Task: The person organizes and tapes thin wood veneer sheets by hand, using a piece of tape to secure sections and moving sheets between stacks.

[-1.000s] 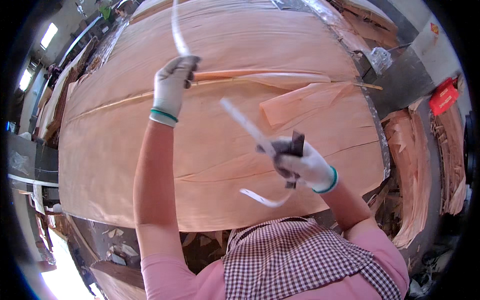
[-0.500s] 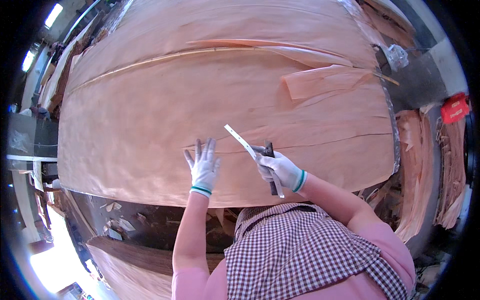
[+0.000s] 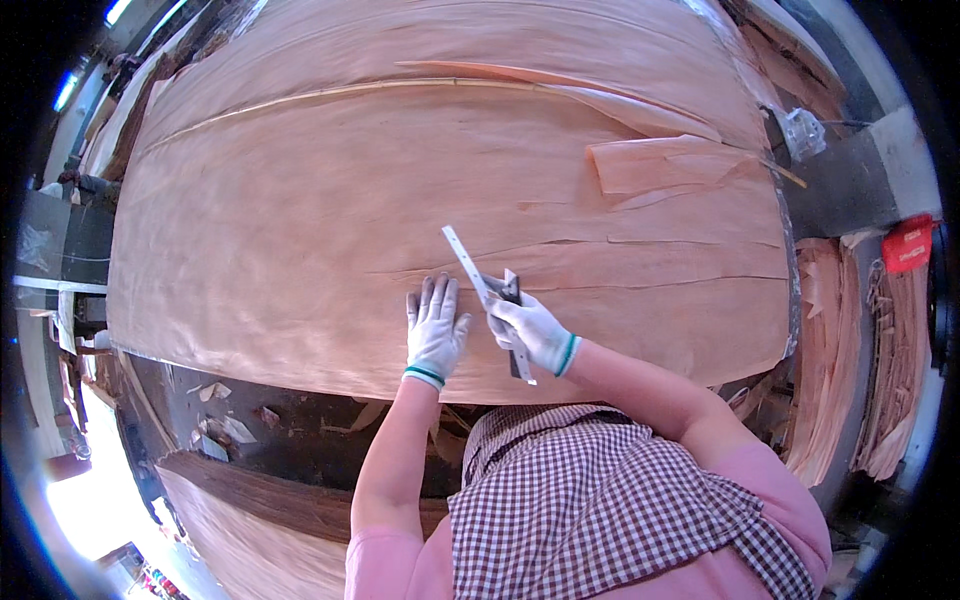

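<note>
A broad, pinkish-tan sheet of wood veneer (image 3: 300,220) covers the work surface in front of me. My left hand (image 3: 434,328), in a white glove with a green cuff, lies on it with fingers stretched out, near the left end of a long crack. Just to the right, my gloved right hand (image 3: 532,330) is closed round a white strip with small dark holes (image 3: 461,254) and a short dark tool (image 3: 513,290). The strip slants up and left from the fist. What kind of tool it is, I cannot make out.
Across the sheet runs a long thin stick (image 3: 330,93). A loose veneer flap (image 3: 650,168) lies folded at the right. Veneer stacks (image 3: 825,350) stand on the right, another stack (image 3: 260,520) at lower left. Scraps (image 3: 225,430) litter the floor.
My left hand has moved slightly right and settled on the sheet, its fingers closer together. My right hand has shifted left and a little up, with the strip turned steeper.
</note>
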`<state>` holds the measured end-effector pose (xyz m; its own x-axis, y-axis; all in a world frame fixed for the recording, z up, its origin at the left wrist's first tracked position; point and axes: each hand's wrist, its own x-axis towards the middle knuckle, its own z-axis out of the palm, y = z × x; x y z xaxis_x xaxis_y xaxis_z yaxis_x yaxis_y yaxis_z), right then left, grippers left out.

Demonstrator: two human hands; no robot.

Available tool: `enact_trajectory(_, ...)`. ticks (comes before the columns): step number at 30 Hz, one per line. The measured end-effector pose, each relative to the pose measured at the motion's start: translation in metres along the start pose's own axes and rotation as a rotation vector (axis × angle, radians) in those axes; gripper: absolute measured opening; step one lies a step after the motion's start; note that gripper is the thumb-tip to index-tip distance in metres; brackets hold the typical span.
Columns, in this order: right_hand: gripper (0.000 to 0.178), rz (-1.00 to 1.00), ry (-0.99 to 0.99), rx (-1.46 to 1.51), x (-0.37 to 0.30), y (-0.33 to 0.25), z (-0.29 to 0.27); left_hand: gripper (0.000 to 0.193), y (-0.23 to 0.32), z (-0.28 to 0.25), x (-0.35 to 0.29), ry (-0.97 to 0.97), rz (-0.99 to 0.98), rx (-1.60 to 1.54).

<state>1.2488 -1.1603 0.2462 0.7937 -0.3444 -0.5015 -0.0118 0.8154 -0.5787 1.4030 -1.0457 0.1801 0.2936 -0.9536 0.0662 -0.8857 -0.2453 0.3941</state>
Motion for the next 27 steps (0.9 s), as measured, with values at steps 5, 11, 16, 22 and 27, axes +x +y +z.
enact_trajectory(5, 0.037, 0.030, 0.132, -0.047, 0.022, 0.020, 0.008, 0.045, -0.001, -0.010, 0.023, 0.321, -0.150, -0.513)
enact_trajectory(11, 0.027, 0.075, 0.145, 0.055, 0.024, 0.031, 0.012, 0.039, -0.001, -0.020, 0.049, 0.135, -0.095, -0.036)
enact_trajectory(16, 0.018, -0.034, 0.224, -0.149, 0.022, 0.042, -0.003, 0.045, 0.017, -0.023, 0.058, -0.092, -0.110, 0.300)
enact_trajectory(22, 0.023, -0.044, 0.227, -1.365, 0.013, 0.005, -0.053, 0.063, 0.016, 0.002, 0.049, -0.103, -0.156, 0.370)
enact_trajectory(27, 0.018, -0.042, 0.336, -0.494, -0.064, -0.017, -0.101, 0.060, 0.032, -0.010, 0.055, -0.177, -0.289, 0.323)
